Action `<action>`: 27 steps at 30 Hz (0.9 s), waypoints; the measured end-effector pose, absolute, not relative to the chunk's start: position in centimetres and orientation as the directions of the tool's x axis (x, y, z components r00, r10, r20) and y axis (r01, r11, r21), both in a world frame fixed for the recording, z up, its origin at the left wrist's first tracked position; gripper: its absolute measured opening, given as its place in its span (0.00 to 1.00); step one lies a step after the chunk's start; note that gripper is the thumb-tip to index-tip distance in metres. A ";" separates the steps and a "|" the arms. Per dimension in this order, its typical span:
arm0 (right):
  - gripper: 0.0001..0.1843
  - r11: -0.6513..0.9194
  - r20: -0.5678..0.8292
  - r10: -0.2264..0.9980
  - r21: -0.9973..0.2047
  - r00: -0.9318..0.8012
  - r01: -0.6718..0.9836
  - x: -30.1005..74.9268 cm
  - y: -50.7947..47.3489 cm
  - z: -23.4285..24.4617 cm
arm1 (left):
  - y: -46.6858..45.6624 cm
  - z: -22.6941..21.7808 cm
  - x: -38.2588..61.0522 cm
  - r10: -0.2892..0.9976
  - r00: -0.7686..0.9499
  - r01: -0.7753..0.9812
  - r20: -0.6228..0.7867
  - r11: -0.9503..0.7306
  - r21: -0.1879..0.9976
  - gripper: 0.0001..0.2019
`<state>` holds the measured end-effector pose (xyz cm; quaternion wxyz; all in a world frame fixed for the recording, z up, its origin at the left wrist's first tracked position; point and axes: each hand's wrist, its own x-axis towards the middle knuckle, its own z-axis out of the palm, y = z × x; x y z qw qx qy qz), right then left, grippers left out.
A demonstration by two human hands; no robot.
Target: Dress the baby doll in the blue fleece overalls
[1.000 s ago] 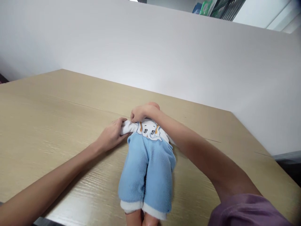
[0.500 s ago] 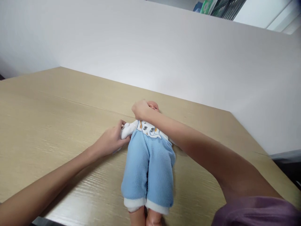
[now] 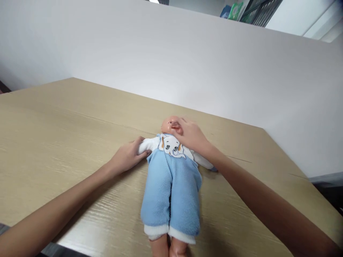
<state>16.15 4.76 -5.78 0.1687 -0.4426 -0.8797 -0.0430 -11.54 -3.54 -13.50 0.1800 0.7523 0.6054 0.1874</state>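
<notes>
A baby doll [image 3: 171,185] lies on its back, with its legs toward me. It wears light blue fleecy overalls with white cuffs and an elephant face on the bib [image 3: 173,146]. My left hand [image 3: 131,153] is closed around the doll's white sleeve [image 3: 148,144], on the left of its body. At the right side of the doll's head [image 3: 167,123], my right hand [image 3: 191,134] is slightly blurred, its thumb and fingers apart by the cheek and chin. The doll's other sleeve [image 3: 202,160] stretches out to the right, partly behind my right wrist.
The doll lies on a light wooden table [image 3: 80,142] with thin seams across its top. A pale partition [image 3: 160,53] rises along the table's far edge. Beyond it, at the top right, are a green package [image 3: 235,11] and a dark rack [image 3: 259,12].
My right hand has moved right, from the left side of the doll's neck to the right side of its head, uncovering the face and bib. My left hand stays on the sleeve.
</notes>
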 end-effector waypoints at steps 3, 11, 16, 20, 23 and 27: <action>0.21 0.525 0.413 0.816 -0.239 -0.404 0.817 23.4 2.0 -8.5 | -3.1 -13.8 -12.0 0.963 0.230 0.839 0.141 -0.270 0.473 0.26; 0.32 0.393 0.232 0.917 -0.394 -0.324 0.831 34.9 -4.9 -14.9 | -4.1 -10.6 -6.7 0.790 0.407 0.695 0.458 -0.593 0.405 0.26; 0.17 0.305 0.338 0.926 -0.409 -0.167 0.860 33.4 -6.3 -14.5 | -2.3 -9.4 0.7 0.646 0.643 0.537 0.411 -0.763 0.359 0.21; 0.19 0.183 0.357 0.934 -0.452 -0.011 0.873 32.0 -6.8 -12.8 | 0.8 -10.3 4.7 0.582 0.745 0.454 0.326 -0.800 0.392 0.24; 0.22 0.126 0.367 0.927 -0.508 0.081 0.852 31.4 -7.0 -11.1 | 2.3 -10.8 6.6 0.545 0.784 0.410 0.298 -0.814 0.410 0.30; 0.23 0.101 0.332 0.932 -0.624 0.146 0.775 30.6 -7.2 -9.0 | 3.0 -11.2 8.2 0.541 0.767 0.380 0.345 -0.816 0.435 0.28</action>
